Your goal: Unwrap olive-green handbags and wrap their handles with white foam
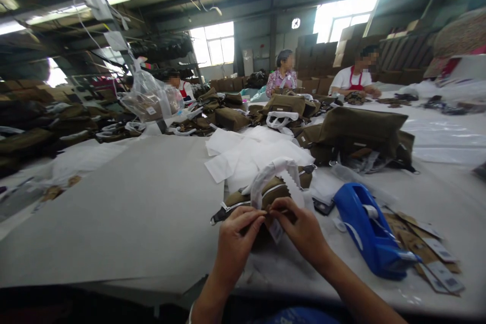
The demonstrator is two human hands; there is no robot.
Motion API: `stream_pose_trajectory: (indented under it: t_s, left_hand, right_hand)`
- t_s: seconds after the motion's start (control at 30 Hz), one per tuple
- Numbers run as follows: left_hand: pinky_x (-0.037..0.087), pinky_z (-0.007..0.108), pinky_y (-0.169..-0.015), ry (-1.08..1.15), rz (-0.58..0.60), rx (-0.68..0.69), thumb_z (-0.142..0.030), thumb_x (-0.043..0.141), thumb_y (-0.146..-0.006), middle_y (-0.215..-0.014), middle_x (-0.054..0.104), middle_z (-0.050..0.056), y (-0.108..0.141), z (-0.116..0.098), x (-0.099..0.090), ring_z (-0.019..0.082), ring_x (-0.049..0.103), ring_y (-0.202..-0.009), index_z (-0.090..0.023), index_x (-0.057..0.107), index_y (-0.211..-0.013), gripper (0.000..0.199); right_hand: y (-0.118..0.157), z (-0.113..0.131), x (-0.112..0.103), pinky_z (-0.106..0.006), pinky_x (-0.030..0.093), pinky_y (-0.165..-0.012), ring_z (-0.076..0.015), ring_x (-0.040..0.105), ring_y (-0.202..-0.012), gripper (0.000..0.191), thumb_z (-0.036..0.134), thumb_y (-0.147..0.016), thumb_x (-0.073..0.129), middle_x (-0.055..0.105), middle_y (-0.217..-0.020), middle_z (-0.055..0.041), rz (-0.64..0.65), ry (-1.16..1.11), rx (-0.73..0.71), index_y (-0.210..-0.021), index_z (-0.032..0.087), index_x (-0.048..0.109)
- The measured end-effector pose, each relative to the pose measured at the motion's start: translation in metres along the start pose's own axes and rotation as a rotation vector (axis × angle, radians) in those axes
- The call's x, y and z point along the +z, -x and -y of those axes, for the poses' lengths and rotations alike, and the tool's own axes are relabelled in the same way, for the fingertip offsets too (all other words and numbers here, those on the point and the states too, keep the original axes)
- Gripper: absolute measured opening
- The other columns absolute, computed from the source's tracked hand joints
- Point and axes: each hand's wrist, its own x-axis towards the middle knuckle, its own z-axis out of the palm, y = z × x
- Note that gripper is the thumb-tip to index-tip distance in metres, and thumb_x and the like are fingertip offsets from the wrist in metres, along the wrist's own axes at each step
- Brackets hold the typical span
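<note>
Where the left grip (234,238) and right grip (304,227) nearly meet, at the near side of the olive bag (278,193), thumb and forefinger of each are drawn together. Whatever lies between is too small to make out; cannot tell whether either grasps anything. White tag (276,231) hangs just below the right fingers, against the bag's near side.

Bag itself: directly in front of the person, zipper (230,207) along its upper face, handle (274,168) sheathed in white wrapping and arching above.

Technique (judgement): fine fingertip work. Best done with both pinches close together, wrists low and steady, light tension only, so that nothing thin gets bent or torn. Tag should hang free of the fingers; handle wrapping is best left unrumpled.

Further out: white sheets (261,144) just beyond the bag. Right of it, blue tape dispenser (366,233) on the tabletop (469,212); brown cards (408,235) farther right. Larger bags (360,134) lie beyond and to the right. Well past the bag, co-worker in floral top (276,82) and another in red apron (356,80).
</note>
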Motion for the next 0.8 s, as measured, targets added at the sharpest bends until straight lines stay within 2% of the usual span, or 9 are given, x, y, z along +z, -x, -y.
stream_pose_trajectory:
  t_s: [0.13,0.27,0.6,0.7,0.8]
  left_hand:
    - [0.056,0.029,-0.082,-0.034,-0.036,0.004,-0.021,0.07,-0.09,-0.094,0.075,0.005,-0.001,0.001,0.003,0.02,0.071,-0.089,-0.024,0.08,-0.095,0.012]
    - [0.055,0.028,-0.082,-0.101,-0.029,0.009,-0.018,0.069,-0.09,-0.094,0.074,0.004,-0.001,0.001,0.006,0.019,0.07,-0.088,-0.024,0.079,-0.094,0.012]
    - [0.054,0.028,-0.08,-0.227,0.037,0.011,-0.021,0.063,-0.094,-0.092,0.072,0.003,-0.002,-0.001,0.01,0.019,0.07,-0.087,-0.025,0.075,-0.093,0.012]
    - [0.057,0.027,-0.076,-0.284,0.038,0.074,-0.023,0.062,-0.093,-0.09,0.074,0.002,-0.001,0.004,0.008,0.019,0.072,-0.085,-0.026,0.075,-0.091,0.013]
    - [0.06,0.027,-0.073,-0.281,-0.012,0.178,-0.033,0.064,-0.091,-0.091,0.077,0.001,-0.001,0.014,0.006,0.02,0.074,-0.082,-0.031,0.077,-0.094,0.013]
  right_hand:
    - [0.001,0.004,-0.001,-0.035,0.059,-0.081,-0.0243,0.073,-0.089,0.025,0.04,-0.08,0.075,0.076,-0.092,-0.005,-0.026,-0.287,0.183,-0.096,0.021,0.07]
    - [0.001,0.002,0.0,-0.035,0.06,-0.082,-0.0255,0.073,-0.089,0.03,0.04,-0.073,0.081,0.077,-0.092,-0.0065,-0.043,-0.395,0.262,-0.093,0.02,0.072]
    - [0.0,0.0,0.003,-0.032,0.059,-0.076,-0.0225,0.072,-0.082,0.026,0.037,-0.073,0.082,0.075,-0.088,-0.0044,-0.022,-0.415,0.226,-0.09,0.02,0.071]
    - [-0.002,0.004,0.003,-0.031,0.059,-0.075,-0.0213,0.071,-0.079,0.022,0.034,-0.073,0.081,0.075,-0.084,-0.003,-0.016,-0.412,0.227,-0.087,0.02,0.071]
    - [0.0,0.009,0.006,-0.029,0.056,-0.072,-0.0196,0.07,-0.076,0.015,0.03,-0.074,0.08,0.075,-0.08,-0.0013,-0.017,-0.382,0.197,-0.083,0.021,0.073]
